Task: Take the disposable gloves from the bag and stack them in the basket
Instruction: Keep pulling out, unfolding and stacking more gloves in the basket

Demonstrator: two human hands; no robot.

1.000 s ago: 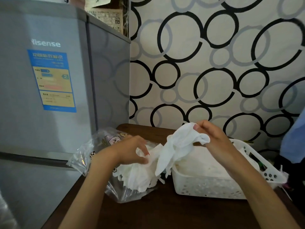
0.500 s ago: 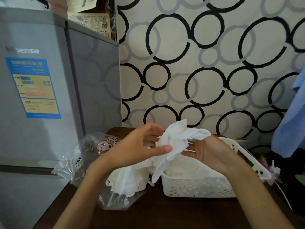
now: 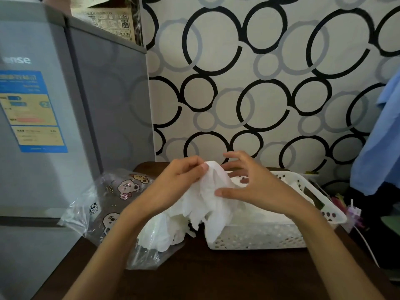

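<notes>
Hands (image 3: 216, 187) — on glove (image 3: 213, 191) — above basket (image 3: 259, 237)

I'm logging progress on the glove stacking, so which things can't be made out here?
Head view only:
- Count of gloves in the basket: hidden by the right hand and the held glove.
- Gloves left in the bag: left hand and forearm cover them.
- Fridge label: print blurred, cut off at the left edge.

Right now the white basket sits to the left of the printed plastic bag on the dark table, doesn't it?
Not quite: the head view shows the white basket to the right of the printed plastic bag, not the left. Both do sit on the dark table.
</notes>
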